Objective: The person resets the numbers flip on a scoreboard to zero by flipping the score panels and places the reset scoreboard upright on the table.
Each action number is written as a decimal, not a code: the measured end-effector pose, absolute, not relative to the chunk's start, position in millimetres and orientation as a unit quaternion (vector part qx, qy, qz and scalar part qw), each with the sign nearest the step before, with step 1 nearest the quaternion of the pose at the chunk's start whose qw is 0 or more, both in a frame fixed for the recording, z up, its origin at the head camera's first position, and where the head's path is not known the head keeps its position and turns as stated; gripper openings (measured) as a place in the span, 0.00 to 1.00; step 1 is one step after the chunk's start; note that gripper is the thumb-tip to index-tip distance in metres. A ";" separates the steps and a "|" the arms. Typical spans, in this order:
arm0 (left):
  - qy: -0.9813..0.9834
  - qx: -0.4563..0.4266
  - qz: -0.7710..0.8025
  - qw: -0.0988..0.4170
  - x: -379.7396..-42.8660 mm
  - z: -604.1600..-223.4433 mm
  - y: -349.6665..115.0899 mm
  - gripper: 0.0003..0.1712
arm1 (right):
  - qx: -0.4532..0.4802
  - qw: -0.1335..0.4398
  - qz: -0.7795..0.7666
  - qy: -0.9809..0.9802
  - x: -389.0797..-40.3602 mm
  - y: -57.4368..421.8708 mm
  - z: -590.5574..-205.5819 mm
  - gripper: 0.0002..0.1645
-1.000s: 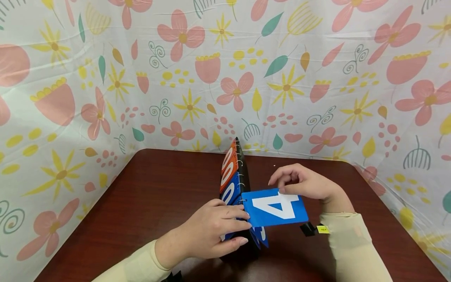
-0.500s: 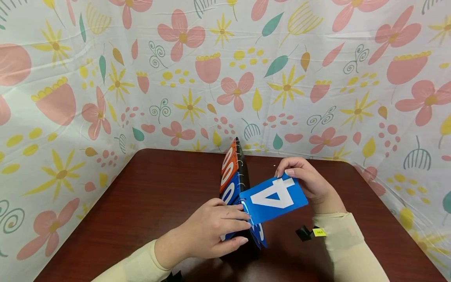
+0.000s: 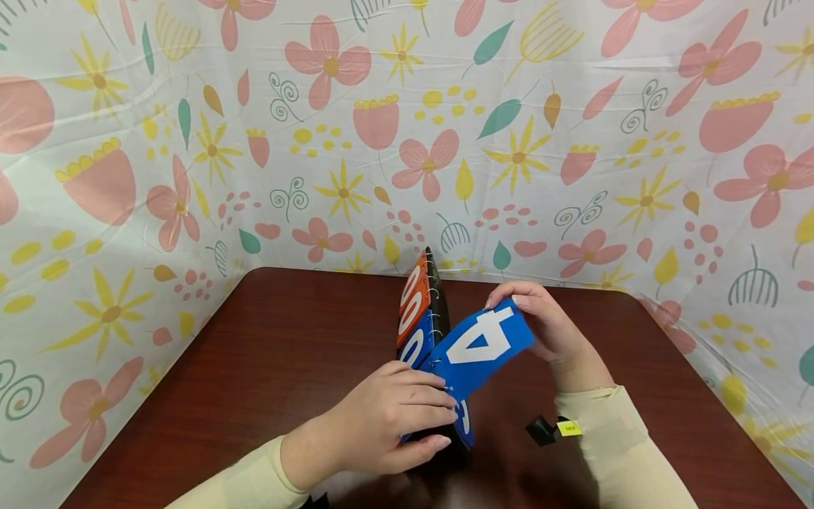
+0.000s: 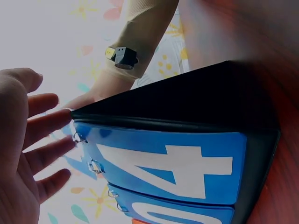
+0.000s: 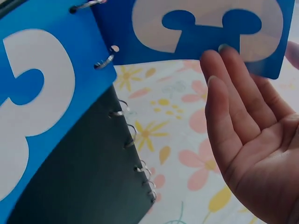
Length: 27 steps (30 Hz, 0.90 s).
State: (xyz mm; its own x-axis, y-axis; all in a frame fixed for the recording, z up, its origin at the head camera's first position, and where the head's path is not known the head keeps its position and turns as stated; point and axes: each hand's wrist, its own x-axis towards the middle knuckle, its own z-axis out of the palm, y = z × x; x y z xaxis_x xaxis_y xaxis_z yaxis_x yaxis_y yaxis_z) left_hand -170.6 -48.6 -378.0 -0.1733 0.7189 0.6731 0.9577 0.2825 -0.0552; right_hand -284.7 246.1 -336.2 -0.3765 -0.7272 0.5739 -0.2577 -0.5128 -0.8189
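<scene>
A black tabletop flip scoreboard [image 3: 439, 311] with ring-bound cards stands edge-on on the table. My right hand [image 3: 547, 325] pinches the outer end of a blue number card [image 3: 478, 346] marked 4, thumb on one face and fingers behind. The card tilts up from the rings, bent slightly. A 3 shows on its reverse in the right wrist view, and another blue 3 card [image 5: 46, 79] hangs below. My left hand [image 3: 394, 417] rests across the scoreboard's top edge, fingers extended by the rings [image 4: 96, 165]. Another blue 4 card [image 4: 177, 163] lies on the board's left face.
Red cards [image 3: 412, 293] marked 0 hang at the scoreboard's far end. The dark red-brown table [image 3: 286, 332] reaches back to a flower-printed cloth [image 3: 381, 141] around it. A small black device [image 3: 543, 429] with a yellow tag sits at my right wrist.
My right hand has moved left and slightly up, now pinching the card's end. The lifted 4 card has swung up and leftward toward the rings. My left hand stays nearly still.
</scene>
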 end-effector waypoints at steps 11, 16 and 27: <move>-0.651 -0.623 -0.227 0.371 -164.4 -376.1 -43.2 0.12 | -0.488 0.128 -0.716 0.482 -272.5 233.8 -334.0 0.28; -0.684 -0.613 -0.195 0.344 -162.6 -380.0 -42.1 0.13 | -0.463 0.084 -0.702 0.534 -267.4 228.8 -334.6 0.24; -0.709 -0.604 -0.170 0.323 -163.0 -381.5 -41.4 0.14 | -0.438 -0.022 -0.627 0.644 -250.4 218.1 -333.7 0.24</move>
State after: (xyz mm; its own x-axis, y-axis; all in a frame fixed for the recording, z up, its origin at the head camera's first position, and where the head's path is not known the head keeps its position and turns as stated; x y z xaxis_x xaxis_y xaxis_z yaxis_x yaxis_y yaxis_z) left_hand -163.0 -41.4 -381.5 -0.0622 0.7460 0.6631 0.9658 0.2126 -0.1486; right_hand -250.4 218.1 -333.7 -0.6154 -0.5359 0.5781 -0.5922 -0.1698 -0.7877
